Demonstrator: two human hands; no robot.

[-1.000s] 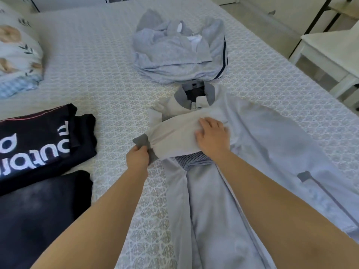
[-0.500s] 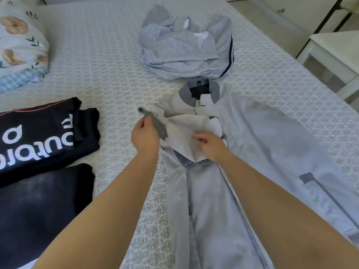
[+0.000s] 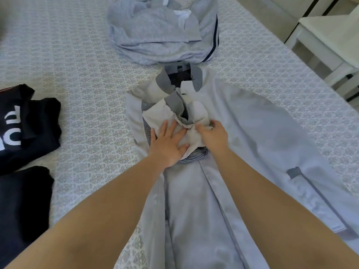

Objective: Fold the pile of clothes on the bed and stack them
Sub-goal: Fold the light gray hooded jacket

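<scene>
Two hands are on the sleeve [image 3: 167, 115] we folded across the chest of the shirt [image 3: 242, 133], just below its collar [image 3: 180, 78]: our left hand [image 3: 168, 146] presses flat with fingers spread, and our right hand [image 3: 213, 135] pinches the bunched cuff. We should smooth that sleeve flat before folding more. We cannot see the shirt's bottom, which is cut off below our arms.

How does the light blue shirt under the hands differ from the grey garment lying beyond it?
The light blue shirt lies spread out, long and smooth; the grey garment is bunched in a compact heap. The left hand and right hand press on the shirt; nothing touches the garment. Both lie on the bed.
</scene>
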